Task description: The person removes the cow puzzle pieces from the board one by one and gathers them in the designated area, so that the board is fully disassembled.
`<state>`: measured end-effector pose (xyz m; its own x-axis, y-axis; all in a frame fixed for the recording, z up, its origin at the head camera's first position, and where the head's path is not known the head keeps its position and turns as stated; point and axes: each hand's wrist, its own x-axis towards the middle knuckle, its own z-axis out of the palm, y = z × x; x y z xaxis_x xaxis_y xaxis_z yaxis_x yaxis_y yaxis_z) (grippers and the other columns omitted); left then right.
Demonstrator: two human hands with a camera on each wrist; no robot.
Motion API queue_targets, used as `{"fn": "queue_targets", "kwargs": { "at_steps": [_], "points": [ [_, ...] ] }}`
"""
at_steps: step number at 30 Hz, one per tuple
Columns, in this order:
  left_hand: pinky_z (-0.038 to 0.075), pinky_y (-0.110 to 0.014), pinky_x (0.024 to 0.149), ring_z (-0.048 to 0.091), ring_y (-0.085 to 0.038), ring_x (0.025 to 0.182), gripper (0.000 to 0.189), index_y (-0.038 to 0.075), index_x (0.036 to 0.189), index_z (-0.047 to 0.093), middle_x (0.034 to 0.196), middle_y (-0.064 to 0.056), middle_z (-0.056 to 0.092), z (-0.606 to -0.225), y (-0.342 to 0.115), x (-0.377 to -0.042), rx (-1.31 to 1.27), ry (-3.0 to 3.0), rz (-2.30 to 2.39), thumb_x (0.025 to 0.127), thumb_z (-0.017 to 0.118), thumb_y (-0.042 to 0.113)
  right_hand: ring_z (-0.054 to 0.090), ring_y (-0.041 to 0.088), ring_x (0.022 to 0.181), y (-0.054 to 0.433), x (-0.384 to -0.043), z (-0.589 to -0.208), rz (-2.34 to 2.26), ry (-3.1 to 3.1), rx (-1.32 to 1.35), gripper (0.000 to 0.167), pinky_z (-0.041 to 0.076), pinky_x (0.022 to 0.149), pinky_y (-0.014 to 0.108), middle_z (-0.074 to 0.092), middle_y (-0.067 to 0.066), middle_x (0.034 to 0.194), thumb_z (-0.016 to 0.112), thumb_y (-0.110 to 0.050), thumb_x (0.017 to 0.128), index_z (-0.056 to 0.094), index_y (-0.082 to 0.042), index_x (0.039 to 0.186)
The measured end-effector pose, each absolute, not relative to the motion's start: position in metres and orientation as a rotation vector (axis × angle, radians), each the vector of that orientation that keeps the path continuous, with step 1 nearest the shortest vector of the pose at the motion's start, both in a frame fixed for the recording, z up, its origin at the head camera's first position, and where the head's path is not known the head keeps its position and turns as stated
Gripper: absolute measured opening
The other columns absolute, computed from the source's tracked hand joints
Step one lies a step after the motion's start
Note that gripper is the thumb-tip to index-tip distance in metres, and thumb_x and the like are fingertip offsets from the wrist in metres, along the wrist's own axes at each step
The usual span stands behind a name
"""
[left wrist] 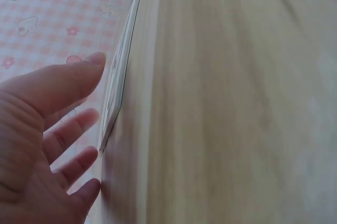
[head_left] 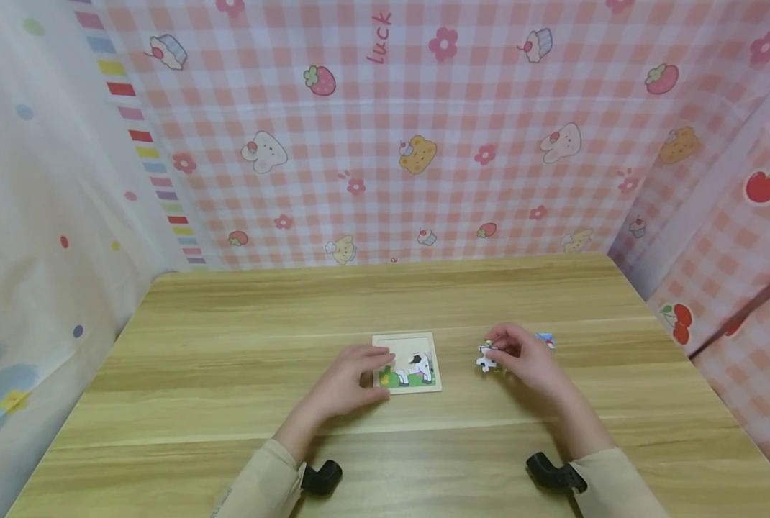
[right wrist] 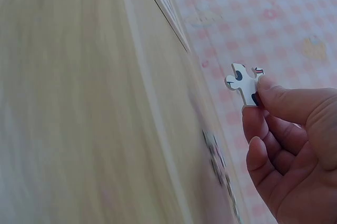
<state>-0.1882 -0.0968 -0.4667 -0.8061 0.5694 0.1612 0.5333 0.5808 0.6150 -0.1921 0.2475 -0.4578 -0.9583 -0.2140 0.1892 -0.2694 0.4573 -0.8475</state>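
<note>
Right hand: pinches white puzzle piece
Left hand: fingers apart, beside puzzle tray
Blue piece: on table, just beside right hand

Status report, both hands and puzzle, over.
Right hand pinches puzzle piece. Left hand at left edge of tray. Tray partly filled. Nothing seen between piece and tray.

Soft, even light brightens the head view, with faint shadows on the wooden table beneath the left hand and right hand. Both wrist views are dimmer and cooler, the wood grain smeared and paling towards one side. From the right wrist, the puzzle piece looks fairly crisp; the checked curtain appears washed-out and soft.
</note>
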Motion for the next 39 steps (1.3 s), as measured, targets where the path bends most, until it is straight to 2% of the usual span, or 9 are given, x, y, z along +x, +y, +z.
{"fn": "queue_targets", "kwargs": {
  "at_steps": [4, 10, 21, 28, 32, 39],
  "points": [
    [0.034, -0.051, 0.111, 0.045, -0.034, 0.129, 0.06, 0.008, 0.131, 0.064, 0.135, -0.011, 0.058, -0.466, -0.092, -0.188, 0.901, 2.777, 1.054, 0.076, 0.085, 0.021, 0.058, 0.012, 0.071, 0.264, -0.19, -0.457, 1.572, -2.618, 0.397, 0.02, 0.048, 0.062, 0.022, 0.067, 0.012, 0.085, 0.069, 0.001, 0.09, 0.06, 0.005, 0.107],
    [0.034, -0.051, 0.109, 0.046, -0.035, 0.125, 0.059, 0.006, 0.128, 0.067, 0.129, -0.011, 0.06, -0.468, -0.087, -0.188, 0.852, 2.802, 1.054, 0.074, 0.087, 0.021, 0.059, 0.017, 0.069, 0.286, -0.186, -0.457, 1.506, -2.642, 0.323, 0.023, 0.051, 0.06, 0.025, 0.067, 0.014, 0.089, 0.068, 0.002, 0.09, 0.059, 0.007, 0.111],
    [0.036, -0.049, 0.106, 0.044, -0.033, 0.123, 0.052, 0.008, 0.122, 0.071, 0.125, -0.007, 0.06, -0.474, -0.087, -0.187, 0.826, 2.799, 1.075, 0.074, 0.088, 0.02, 0.058, 0.007, 0.073, 0.314, -0.181, -0.457, 1.423, -2.659, 0.273, 0.022, 0.049, 0.063, 0.021, 0.066, 0.011, 0.088, 0.068, -0.001, 0.092, 0.06, 0.007, 0.111],
    [0.037, -0.048, 0.103, 0.043, -0.032, 0.12, 0.048, 0.009, 0.119, 0.073, 0.12, -0.006, 0.06, -0.477, -0.087, -0.186, 0.847, 2.804, 1.109, 0.074, 0.088, 0.018, 0.056, 0.008, 0.074, 0.321, -0.181, -0.46, 1.362, -2.766, 0.243, 0.023, 0.048, 0.061, 0.023, 0.067, 0.009, 0.087, 0.071, -0.006, 0.091, 0.062, 0.004, 0.11],
    [0.038, -0.048, 0.102, 0.044, -0.031, 0.118, 0.045, 0.01, 0.118, 0.074, 0.118, -0.005, 0.06, -0.478, -0.087, -0.187, 0.844, 2.813, 1.114, 0.076, 0.087, 0.017, 0.057, 0.012, 0.079, 0.32, -0.182, -0.461, 1.305, -2.812, 0.252, 0.022, 0.048, 0.065, 0.024, 0.067, 0.007, 0.089, 0.072, -0.009, 0.091, 0.064, 0.002, 0.109],
    [0.038, -0.048, 0.101, 0.044, -0.031, 0.117, 0.042, 0.011, 0.117, 0.074, 0.115, -0.005, 0.059, -0.479, -0.087, -0.187, 0.819, 2.816, 1.117, 0.077, 0.086, 0.018, 0.057, 0.01, 0.077, 0.316, -0.184, -0.466, 1.228, -2.807, 0.298, 0.019, 0.047, 0.067, 0.023, 0.066, 0.003, 0.086, 0.074, -0.007, 0.088, 0.067, 0.001, 0.104]
  ]
}}
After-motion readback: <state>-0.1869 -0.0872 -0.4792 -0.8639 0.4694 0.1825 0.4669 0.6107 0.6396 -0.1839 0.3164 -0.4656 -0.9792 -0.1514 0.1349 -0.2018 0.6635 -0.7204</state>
